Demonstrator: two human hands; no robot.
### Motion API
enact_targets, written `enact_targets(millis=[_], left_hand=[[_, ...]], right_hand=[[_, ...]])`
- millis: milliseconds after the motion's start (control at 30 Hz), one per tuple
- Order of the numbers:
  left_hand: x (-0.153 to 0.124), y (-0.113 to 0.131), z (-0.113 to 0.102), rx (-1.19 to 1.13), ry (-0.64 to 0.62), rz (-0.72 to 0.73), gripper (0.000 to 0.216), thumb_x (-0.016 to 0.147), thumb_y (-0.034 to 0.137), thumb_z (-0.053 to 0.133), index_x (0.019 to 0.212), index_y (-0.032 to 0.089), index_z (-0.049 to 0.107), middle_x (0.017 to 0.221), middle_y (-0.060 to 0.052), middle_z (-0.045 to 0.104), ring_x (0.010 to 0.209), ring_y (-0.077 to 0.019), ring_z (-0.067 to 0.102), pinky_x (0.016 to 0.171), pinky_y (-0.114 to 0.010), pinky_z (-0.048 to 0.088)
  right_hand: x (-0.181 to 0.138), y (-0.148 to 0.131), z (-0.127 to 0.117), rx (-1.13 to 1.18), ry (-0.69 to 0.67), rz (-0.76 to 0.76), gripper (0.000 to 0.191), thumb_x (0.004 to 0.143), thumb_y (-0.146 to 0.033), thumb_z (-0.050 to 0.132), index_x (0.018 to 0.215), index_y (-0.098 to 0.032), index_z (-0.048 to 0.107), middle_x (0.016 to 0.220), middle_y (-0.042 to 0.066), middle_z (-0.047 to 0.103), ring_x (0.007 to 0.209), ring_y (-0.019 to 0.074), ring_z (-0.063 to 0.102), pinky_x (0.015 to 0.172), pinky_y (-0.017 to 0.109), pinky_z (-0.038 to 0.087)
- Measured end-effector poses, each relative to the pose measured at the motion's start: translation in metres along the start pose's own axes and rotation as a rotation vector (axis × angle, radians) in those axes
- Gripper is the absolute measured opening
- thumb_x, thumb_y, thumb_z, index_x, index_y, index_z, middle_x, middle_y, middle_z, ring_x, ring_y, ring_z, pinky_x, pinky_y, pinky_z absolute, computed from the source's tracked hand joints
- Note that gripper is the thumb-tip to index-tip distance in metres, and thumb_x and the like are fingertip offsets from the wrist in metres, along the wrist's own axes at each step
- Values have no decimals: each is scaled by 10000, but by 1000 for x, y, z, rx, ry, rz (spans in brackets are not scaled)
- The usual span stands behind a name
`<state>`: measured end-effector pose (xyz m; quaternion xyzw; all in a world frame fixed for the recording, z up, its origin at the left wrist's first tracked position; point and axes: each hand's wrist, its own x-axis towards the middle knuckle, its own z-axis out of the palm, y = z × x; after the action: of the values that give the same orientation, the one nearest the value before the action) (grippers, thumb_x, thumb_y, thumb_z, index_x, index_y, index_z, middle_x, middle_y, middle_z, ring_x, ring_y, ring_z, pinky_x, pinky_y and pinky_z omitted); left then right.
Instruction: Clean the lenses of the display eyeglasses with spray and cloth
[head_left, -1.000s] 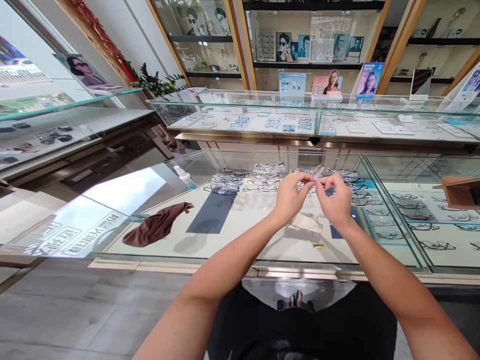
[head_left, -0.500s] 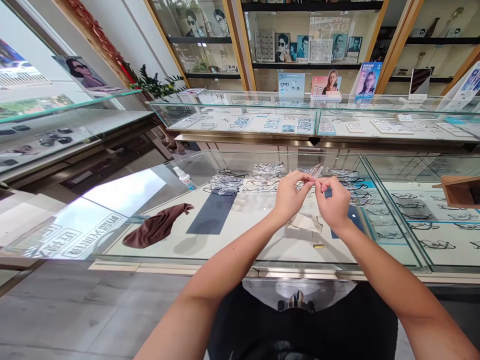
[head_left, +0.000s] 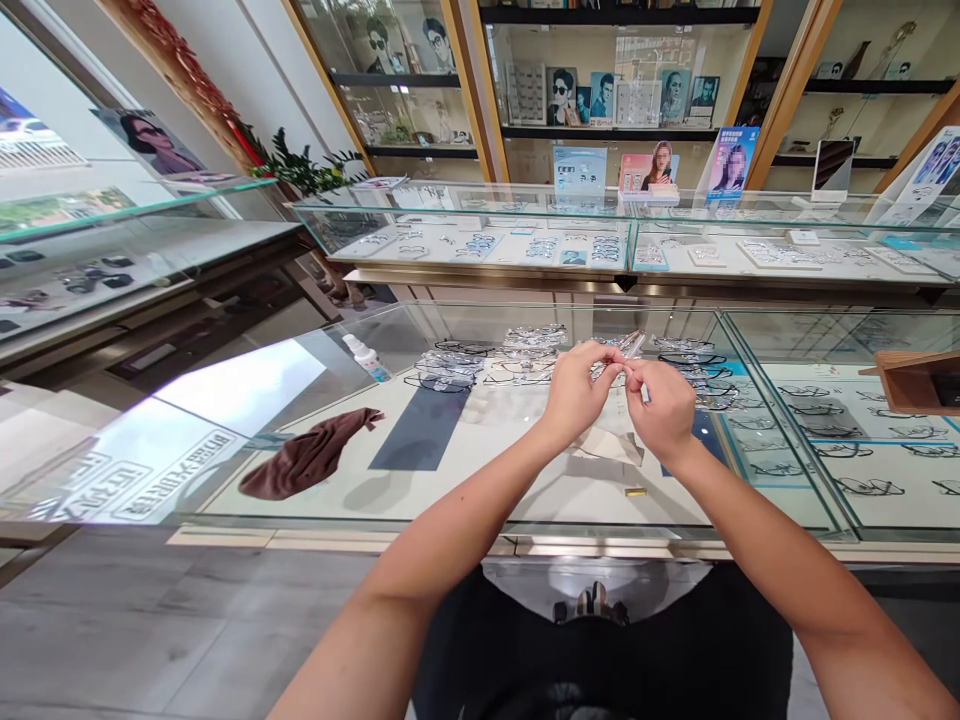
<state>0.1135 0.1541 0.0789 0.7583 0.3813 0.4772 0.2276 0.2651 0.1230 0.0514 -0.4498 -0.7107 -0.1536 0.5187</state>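
Above the glass counter, my left hand (head_left: 581, 385) and my right hand (head_left: 664, 405) meet with thumbs and fingertips pinched together. A thin, pale, clear-looking piece (head_left: 634, 345) pokes up at the fingertips; its kind is too small and covered to make out. Behind and left of my hands are stacked eyeglasses (head_left: 525, 370). More eyeglasses (head_left: 712, 390) lie just right of my right hand. Below the hands is a crumpled off-white cloth (head_left: 606, 446), with a small gold-coloured bar (head_left: 636, 492) nearer the front edge.
A brown cloth (head_left: 307, 458) and a white spray bottle (head_left: 365, 357) are on the left of the glass counter (head_left: 450, 515). A dark blue mat (head_left: 418, 428) lies between them and my hands. At right stands a brown wooden box (head_left: 911, 385). A second display case (head_left: 480, 262) runs behind.
My right hand has turned slightly at the wrist, its fingers closing further over the pinch. My left hand keeps nearly the same place. The whole view has shifted a little.
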Motion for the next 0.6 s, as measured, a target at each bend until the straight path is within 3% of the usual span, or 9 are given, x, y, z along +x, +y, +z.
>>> enact_targets(millis=[333,500,600], left_hand=[[2,-3,-2,14,-34,-13,117,927,167,626,892,212,729,915,-36,744,889,-208,674,716,-299,459],[3,-5,-2,5,-31,5,115,922,167,617,890,206,720,916,-38,750,868,-204,678,757,-305,488],[3,-6,-1,-22,-33,-5,109,918,174,615,887,204,714,927,-41,753,858,-199,677,755,-299,502]], right_hand=[[0,0,5,-212,67,-228,295,1061,-169,504,801,-255,612,836,59,804,792,213,717,730,360,497],[-4,4,7,-185,-15,-180,302,1073,-188,473,818,-255,622,891,76,817,846,227,743,765,377,514],[-4,4,7,-195,5,-195,286,1071,-183,475,840,-253,629,891,75,819,834,222,747,751,373,521]])
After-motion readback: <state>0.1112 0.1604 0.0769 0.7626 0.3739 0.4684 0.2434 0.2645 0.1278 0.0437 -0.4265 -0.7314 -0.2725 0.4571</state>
